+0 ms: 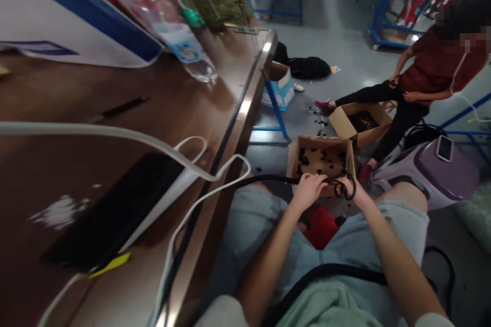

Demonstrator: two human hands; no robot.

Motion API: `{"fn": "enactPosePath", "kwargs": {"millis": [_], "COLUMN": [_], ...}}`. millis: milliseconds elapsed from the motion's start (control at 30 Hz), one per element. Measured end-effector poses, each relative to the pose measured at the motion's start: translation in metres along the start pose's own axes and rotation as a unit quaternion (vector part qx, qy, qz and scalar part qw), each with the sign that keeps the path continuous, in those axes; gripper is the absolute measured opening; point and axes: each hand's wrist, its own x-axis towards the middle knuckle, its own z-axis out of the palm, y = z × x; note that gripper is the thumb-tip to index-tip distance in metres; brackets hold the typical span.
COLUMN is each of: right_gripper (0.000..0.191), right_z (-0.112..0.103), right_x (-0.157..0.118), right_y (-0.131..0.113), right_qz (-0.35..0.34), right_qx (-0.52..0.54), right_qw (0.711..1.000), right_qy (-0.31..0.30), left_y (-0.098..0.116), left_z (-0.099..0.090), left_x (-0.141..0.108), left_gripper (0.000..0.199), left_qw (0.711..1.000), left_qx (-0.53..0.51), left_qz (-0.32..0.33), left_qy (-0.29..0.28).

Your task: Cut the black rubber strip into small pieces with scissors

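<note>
Between my knees, both hands are on a black cable that runs in from the left past the table edge. My left hand is closed around it, fingers bent over the top. My right hand grips its looped end, where small black coils stand out beside the fingers. Just beyond my hands is an open cardboard box with small black bits scattered on its bottom. Another thick black length lies across my lap. A red object shows between my thighs, partly hidden.
The brown table at left bears a plastic bottle, a dark tablet-like slab and a white cord. At right, a seated person is behind a second box. A phone rests on a purple case.
</note>
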Motion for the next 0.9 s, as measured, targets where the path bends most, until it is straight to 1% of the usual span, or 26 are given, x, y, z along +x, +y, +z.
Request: {"fn": "enactPosePath", "kwargs": {"millis": [100,167,267,333,400,467,567,667,767,900], "right_gripper": [0.048,0.048,0.044,0.041,0.042,0.043,0.045,0.051,0.061,0.07], "right_z": [-0.01,-0.017,-0.027,-0.029,-0.029,-0.029,-0.03,-0.038,-0.048,-0.061], "right_x": [0.0,-0.003,-0.007,-0.01,-0.012,-0.016,-0.024,-0.031,-0.036,-0.04], "right_y": [-0.001,-0.006,-0.012,-0.013,-0.015,-0.02,-0.036,-0.055,-0.066,-0.068], "right_qz": [0.007,0.001,-0.014,0.014,0.057,0.08,0.085,0.08,0.071,0.059], "right_qx": [-0.07,-0.156,-0.3,-0.344,-0.335,-0.309,-0.291,-0.273,-0.256,-0.251], "right_qw": [0.997,0.987,0.954,0.939,0.938,0.941,0.933,0.924,0.92,0.917], "right_qy": [0.023,0.033,0.008,-0.026,-0.067,-0.116,-0.194,-0.254,-0.287,-0.304], "left_y": [-0.001,-0.007,-0.024,-0.036,-0.045,-0.048,-0.045,-0.042,-0.041,-0.044], "left_z": [-0.001,-0.002,-0.004,-0.006,-0.01,-0.014,-0.018,-0.02,-0.022,-0.026], "left_x": [0.001,-0.001,-0.003,-0.006,-0.008,-0.01,-0.01,-0.008,-0.006,-0.006], "left_gripper": [0.035,0.036,0.036,0.035,0.034,0.034,0.037,0.035,0.031,0.031], "left_qw": [0.999,0.999,0.998,0.996,0.995,0.995,0.996,0.995,0.993,0.992], "left_qx": [0.025,0.034,0.03,0.027,0.021,0.009,-0.01,-0.031,-0.079,-0.109], "left_qz": [-0.023,-0.032,-0.052,-0.078,-0.098,-0.1,-0.092,-0.086,-0.071,-0.049], "left_qy": [-0.007,-0.007,-0.03,-0.033,-0.016,0.003,0.021,0.035,0.048,0.05]}}
